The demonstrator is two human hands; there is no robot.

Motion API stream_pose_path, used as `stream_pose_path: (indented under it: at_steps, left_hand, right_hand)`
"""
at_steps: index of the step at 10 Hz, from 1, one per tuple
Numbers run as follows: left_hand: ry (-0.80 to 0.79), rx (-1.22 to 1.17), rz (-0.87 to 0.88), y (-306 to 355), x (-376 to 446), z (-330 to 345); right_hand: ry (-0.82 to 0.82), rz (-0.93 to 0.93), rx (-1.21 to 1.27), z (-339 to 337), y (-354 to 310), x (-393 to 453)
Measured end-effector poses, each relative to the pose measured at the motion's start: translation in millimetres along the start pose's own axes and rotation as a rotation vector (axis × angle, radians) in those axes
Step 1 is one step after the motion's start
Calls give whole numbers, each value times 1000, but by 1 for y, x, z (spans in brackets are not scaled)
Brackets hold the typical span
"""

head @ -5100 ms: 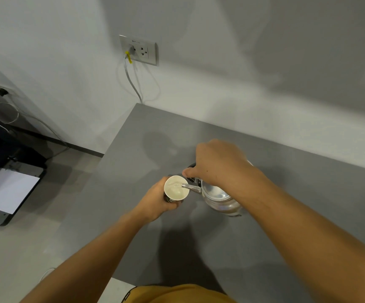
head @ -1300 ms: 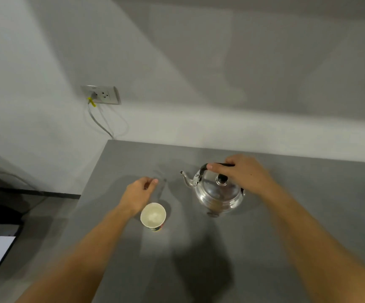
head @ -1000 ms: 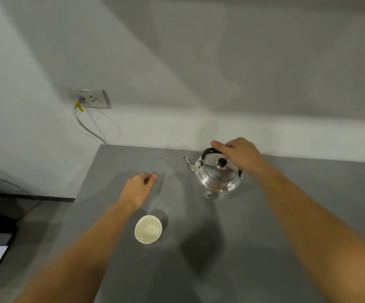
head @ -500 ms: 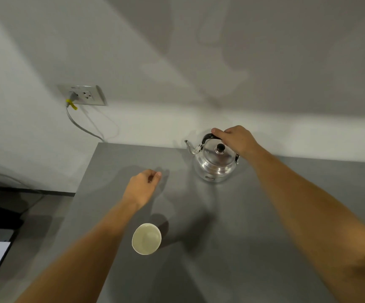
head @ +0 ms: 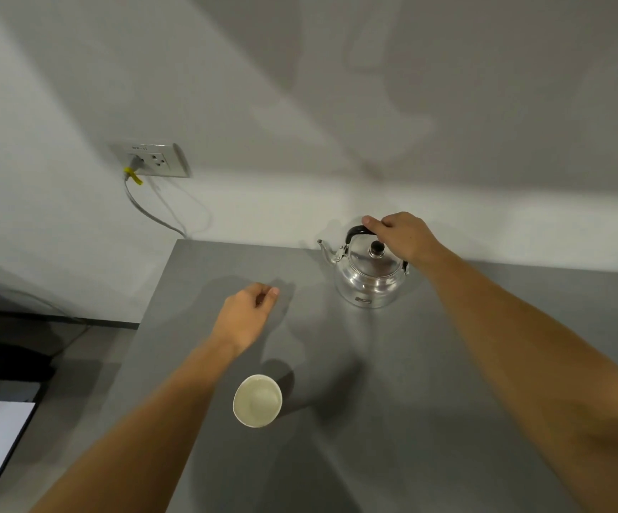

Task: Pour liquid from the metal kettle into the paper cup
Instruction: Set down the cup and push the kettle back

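Since 0.5 s ago: shiny round metal kettle [head: 368, 277] set farther back on grey counter [head: 429, 401], near wall; white paper cup [head: 257, 401] sits well apart, nearer body. Right hand [head: 401, 236] curled over black handle [head: 355, 231], w/ thumb on top. Left hand [head: 250, 314] loosely curled, holding nothing, hovering between cup & kettle. Kettle prob. heavy, slick; grip handle only. Cup light, crushable, tips easily; steady at side.

Dim, soft shadows — wide-angle edge warp
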State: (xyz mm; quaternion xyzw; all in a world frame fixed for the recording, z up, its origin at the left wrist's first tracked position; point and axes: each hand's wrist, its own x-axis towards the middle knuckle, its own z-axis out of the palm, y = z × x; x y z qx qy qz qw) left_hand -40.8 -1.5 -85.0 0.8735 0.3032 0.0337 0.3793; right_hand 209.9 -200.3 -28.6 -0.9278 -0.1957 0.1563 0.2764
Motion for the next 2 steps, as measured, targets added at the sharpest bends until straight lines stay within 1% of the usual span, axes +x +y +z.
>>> stream_pose_path:
  at_steps: [1,2]
  left_hand:
    - [2,-9,-4,-1,-2,-3]
    - [28,-20,-5,7,-3,-8]
  right_hand:
    - [-21,-23,-15,-3,2,1]
    - [0,-84,-128,-5,-5,-8]
